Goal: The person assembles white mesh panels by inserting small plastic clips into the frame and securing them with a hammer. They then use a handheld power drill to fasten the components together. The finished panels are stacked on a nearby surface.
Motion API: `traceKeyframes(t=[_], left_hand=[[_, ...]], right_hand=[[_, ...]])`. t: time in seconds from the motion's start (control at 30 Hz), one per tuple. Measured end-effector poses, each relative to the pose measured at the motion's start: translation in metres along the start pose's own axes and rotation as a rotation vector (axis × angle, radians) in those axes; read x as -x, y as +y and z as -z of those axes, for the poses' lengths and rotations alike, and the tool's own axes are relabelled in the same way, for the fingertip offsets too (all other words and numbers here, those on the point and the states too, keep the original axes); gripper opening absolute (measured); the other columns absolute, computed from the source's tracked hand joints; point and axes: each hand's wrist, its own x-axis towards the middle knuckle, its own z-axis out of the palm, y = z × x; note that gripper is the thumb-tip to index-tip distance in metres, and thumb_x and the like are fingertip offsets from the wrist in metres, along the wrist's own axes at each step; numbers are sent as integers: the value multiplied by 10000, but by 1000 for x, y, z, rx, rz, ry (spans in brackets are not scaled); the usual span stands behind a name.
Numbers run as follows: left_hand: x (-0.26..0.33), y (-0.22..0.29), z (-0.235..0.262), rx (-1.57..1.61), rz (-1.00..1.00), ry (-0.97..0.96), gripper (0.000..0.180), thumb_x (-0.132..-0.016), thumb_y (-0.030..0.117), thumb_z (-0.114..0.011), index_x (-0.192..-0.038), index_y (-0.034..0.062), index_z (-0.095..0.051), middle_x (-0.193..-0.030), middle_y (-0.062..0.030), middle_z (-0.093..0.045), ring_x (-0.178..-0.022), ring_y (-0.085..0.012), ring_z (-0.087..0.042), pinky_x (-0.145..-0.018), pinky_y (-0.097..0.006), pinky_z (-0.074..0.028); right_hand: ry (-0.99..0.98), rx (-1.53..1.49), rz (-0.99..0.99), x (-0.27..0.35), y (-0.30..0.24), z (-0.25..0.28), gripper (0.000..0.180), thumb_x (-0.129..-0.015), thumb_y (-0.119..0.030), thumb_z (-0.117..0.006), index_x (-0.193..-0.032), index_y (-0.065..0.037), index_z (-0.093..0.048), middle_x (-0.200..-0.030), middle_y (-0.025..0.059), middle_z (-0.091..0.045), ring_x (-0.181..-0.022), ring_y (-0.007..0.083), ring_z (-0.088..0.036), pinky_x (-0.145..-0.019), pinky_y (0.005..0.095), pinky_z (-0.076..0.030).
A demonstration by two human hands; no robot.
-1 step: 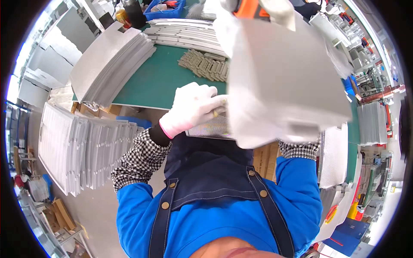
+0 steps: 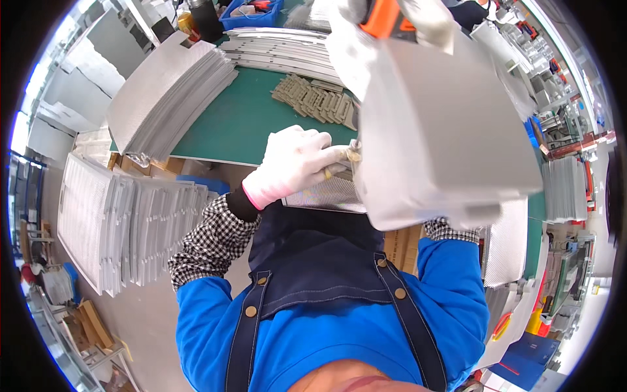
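Note:
My left hand (image 2: 292, 163), in a white glove, is closed with thumb and fingertips pinching a small metallic-looking piece (image 2: 354, 151) above a silver mesh panel (image 2: 326, 194) in front of my apron. A large pale-grey block (image 2: 450, 124), close up and blurred, covers much of the right side. Beyond it my gloved right hand (image 2: 349, 55) wraps around an orange-and-black power tool (image 2: 382, 18), partly cut off by the top edge. Most of my right forearm is hidden behind the block. Past my left hand lie several small beige brackets (image 2: 313, 99) in overlapping rows.
Stacked mesh panels (image 2: 173, 98) stand on the green table (image 2: 228, 117) at left, with more upright panels (image 2: 124, 228) lower down. Long white strips (image 2: 281, 52) lie at the back near a blue bin (image 2: 251, 16). More mesh panels (image 2: 506, 238) sit at right.
The grey block and orange-and-black power tool have shifted slightly right and down. More of the piece at my left fingertips and of the beige brackets now shows. My left hand has barely moved.

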Motion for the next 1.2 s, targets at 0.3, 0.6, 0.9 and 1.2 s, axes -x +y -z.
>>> traceKeyframes(t=[0.3, 0.6, 0.9, 1.2], left_hand=[[37, -7, -25, 576, 469, 53, 456, -783, 243, -776, -1180, 107, -596, -1027, -51, -611, -912, -237, -604, -791, -366, -493], [112, -31, -75, 845, 984, 120, 330, -1032, 240, -601, -1171, -60, -609, -932, -22, -615, -870, -101, -521, -816, -254, -449], [75, -59, -35, 915, 1280, 634, 453, -1073, 369, -501, -1190, -58, -597, -966, -56, -635, -847, -134, -556, -768, -278, -461], [60, -59, 143, 281, 1140, 723, 385, -1070, 280, -489, -1154, -70, -626, -1022, -50, -606, -888, -150, -507, -828, -290, -402]], right_hand=[[73, -576, -419, -2, -12, -2, 262, -991, -311, -613, -973, -49, -612, -709, -4, -591, -614, 87, -570, -555, 237, -446], [554, -465, -307, -13, 21, 95, 356, -1033, -454, -555, -927, -121, -624, -715, -51, -592, -624, 48, -567, -563, 200, -446], [533, 588, -654, 142, 234, 262, 583, -1024, -483, -513, -1397, -36, -545, -1162, 149, -706, -1046, 254, -670, -926, 394, -505], [-92, 1060, -1265, 225, 302, 220, 731, -886, -656, -555, -1248, -31, -669, -1256, 222, -667, -1212, 379, -620, -1046, 488, -451]])
